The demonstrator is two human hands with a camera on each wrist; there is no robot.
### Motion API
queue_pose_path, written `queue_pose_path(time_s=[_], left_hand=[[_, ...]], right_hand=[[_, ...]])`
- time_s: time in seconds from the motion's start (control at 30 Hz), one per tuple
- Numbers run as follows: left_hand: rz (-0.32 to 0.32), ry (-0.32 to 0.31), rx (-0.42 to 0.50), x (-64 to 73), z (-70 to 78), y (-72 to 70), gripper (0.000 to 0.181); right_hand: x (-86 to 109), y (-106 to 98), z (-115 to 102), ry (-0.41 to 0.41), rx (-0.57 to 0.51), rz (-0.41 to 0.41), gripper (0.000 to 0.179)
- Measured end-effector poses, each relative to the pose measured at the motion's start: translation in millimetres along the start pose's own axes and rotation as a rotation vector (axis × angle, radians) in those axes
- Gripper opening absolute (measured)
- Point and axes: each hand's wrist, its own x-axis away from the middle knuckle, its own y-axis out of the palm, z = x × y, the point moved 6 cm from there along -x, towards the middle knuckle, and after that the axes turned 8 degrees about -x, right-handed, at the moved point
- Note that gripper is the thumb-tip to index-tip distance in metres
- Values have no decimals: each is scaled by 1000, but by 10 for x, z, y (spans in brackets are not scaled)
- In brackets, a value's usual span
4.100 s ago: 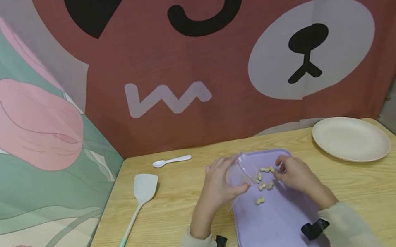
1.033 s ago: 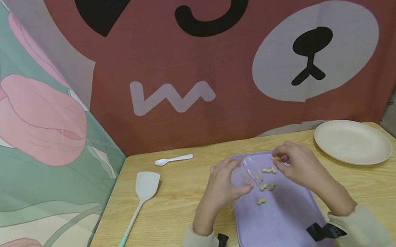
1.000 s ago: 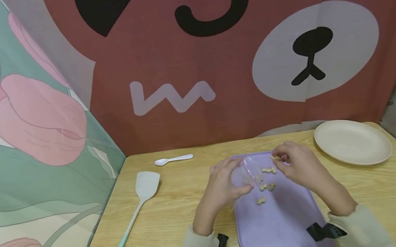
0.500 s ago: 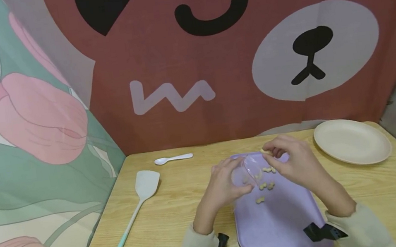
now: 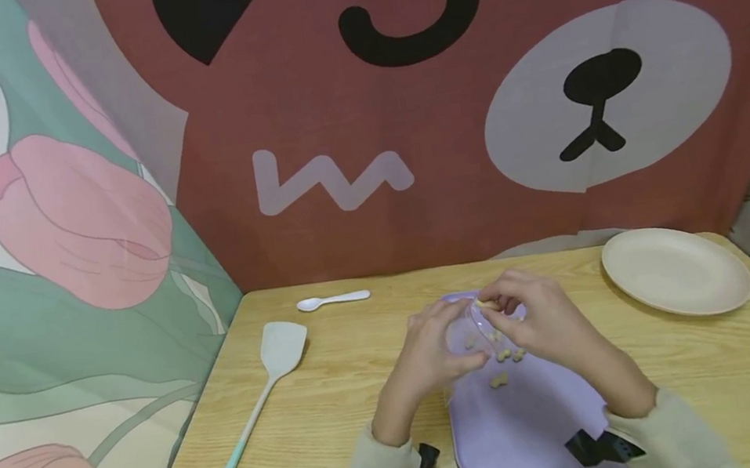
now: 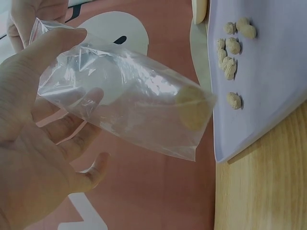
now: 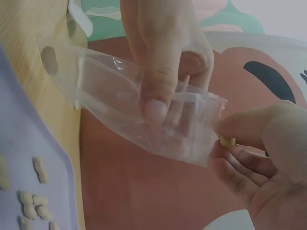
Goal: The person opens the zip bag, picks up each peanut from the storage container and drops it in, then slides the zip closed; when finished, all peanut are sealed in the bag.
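Observation:
My left hand point(image 5: 426, 354) holds a clear plastic zip bag point(image 6: 129, 91) near its mouth, thumb on one side and fingers on the other. One peanut point(image 6: 192, 106) lies at the bag's far end, seen through the plastic. Pinched between the thumb and fingers of my right hand point(image 5: 538, 315) is another peanut point(image 7: 227, 142), right at the bag's mouth. Below both hands lies a purple tray point(image 5: 515, 437) with several loose peanuts point(image 5: 499, 380) on it; the bag and right hand cover part of its far end in the head view.
Left on the wooden table point(image 5: 339, 397) lies a white turner point(image 5: 283, 349) with a mint handle. Behind it is a small white spoon point(image 5: 334, 300). A beige plate point(image 5: 678, 269) sits at the back right. A printed cloth point(image 5: 347, 241) hangs behind the table.
My right hand has picked a peanut off the tray and lifted it, then moved left with it to the bag's mouth. The left hand keeps holding the bag in nearly the same place.

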Motion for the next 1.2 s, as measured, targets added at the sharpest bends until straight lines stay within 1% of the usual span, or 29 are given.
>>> queue_pose_path(time_s=[0.13, 0.27, 0.4, 0.5, 0.7, 0.97, 1.1, 1.2], left_hand=[[11, 13, -2, -6, 16, 3, 70], [14, 21, 8, -19, 25, 19, 68], [12, 22, 21, -27, 31, 33, 67], [17, 25, 20, -30, 35, 33, 67], [19, 22, 9, -24, 41, 33, 66], [22, 26, 13, -26, 39, 14, 67], [17, 10, 11, -26, 20, -9, 68], [9, -9, 13, -17, -1, -11, 68]], right_hand=[[2, 45, 8, 14, 14, -18, 22], [9, 84, 20, 48, 40, -49, 20], [15, 111, 29, 81, 38, -86, 16], [20, 118, 33, 88, 25, -101, 15], [35, 112, 40, 71, 31, -96, 17], [21, 101, 52, 90, 36, -99, 16], [-5, 48, 49, 77, 27, -63, 16], [-4, -4, 87, 83, -7, -22, 16]])
